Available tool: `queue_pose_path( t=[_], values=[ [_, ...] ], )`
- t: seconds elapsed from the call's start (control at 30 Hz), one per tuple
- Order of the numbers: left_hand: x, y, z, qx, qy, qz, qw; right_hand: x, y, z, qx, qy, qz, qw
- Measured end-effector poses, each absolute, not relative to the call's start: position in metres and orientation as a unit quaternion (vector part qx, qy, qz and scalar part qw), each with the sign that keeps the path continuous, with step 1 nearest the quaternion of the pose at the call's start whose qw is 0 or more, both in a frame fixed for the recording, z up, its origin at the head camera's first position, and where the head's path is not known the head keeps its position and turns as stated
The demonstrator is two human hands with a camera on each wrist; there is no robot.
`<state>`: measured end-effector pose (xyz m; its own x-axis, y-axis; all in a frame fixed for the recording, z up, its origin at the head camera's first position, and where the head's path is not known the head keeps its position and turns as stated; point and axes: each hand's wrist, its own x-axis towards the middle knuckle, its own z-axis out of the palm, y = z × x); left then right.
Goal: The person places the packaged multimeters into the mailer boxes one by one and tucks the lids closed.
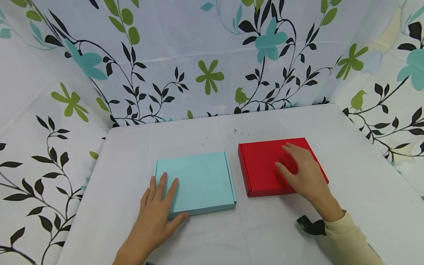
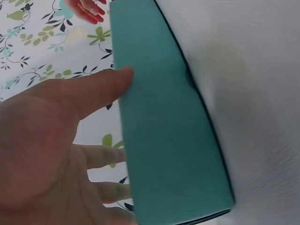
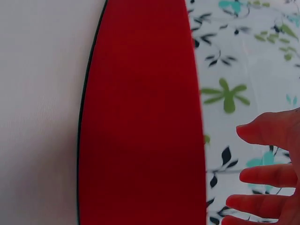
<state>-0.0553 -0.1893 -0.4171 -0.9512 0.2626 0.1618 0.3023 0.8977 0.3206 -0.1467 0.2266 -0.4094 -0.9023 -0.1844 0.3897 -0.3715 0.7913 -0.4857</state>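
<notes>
White cloth covers the table (image 1: 281, 121), which is enclosed on three sides by a floral-print backdrop (image 1: 172, 55).

Left side: the left hand (image 1: 155, 217) enters from the near edge of the table, forearm angled toward the centre. The palm faces down. The fingers (image 1: 163, 184) are straight and slightly spread, lying flat on the near left corner of the teal box (image 1: 198, 182). The thumb is extended along the box's near edge, touching its side wall. In the left wrist view the thumb tip (image 2: 119, 77) meets the teal box (image 2: 168, 131) and the remaining fingers are extended, not curled round it. The hand rests on the box; it does not grip it.

Centre: the teal box lies flat and closed, left of the table's middle and nearer the near edge than the far edge. A narrow strip of bare cloth separates it from the red box (image 1: 261, 165); the two do not touch.

Right side: the red box lies flat and closed, right of the middle. The right hand (image 1: 303, 173) reaches in from the near right, wrist bent slightly, palm down on the lid. The fingers are relaxed and spread, covering the right half of the lid. In the right wrist view the fingertips (image 3: 262, 176) are extended beside the red box (image 3: 140, 117). A cream sleeve (image 1: 347, 239) covers the forearm.
</notes>
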Motion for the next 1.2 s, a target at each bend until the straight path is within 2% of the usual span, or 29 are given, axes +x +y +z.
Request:
queue_pose_path(
  t=[0.27, 0.6, 0.93, 1.2],
  values=[
    [-0.061, -0.189, -0.425, -0.153, -0.971, -0.178, 0.05, -0.161, 0.251, -0.423, 0.123, -0.957, 0.229, 0.131],
    [-0.069, -0.179, -0.429, -0.157, -0.966, -0.191, 0.075, -0.162, 0.237, -0.44, 0.162, -0.964, 0.181, 0.103],
    [-0.079, -0.18, -0.444, -0.165, -0.972, -0.155, 0.058, -0.173, 0.235, -0.461, 0.172, -0.97, 0.144, 0.096],
    [-0.08, -0.182, -0.444, -0.155, -0.975, -0.15, 0.055, -0.178, 0.229, -0.459, 0.171, -0.971, 0.138, 0.091]
  ],
)
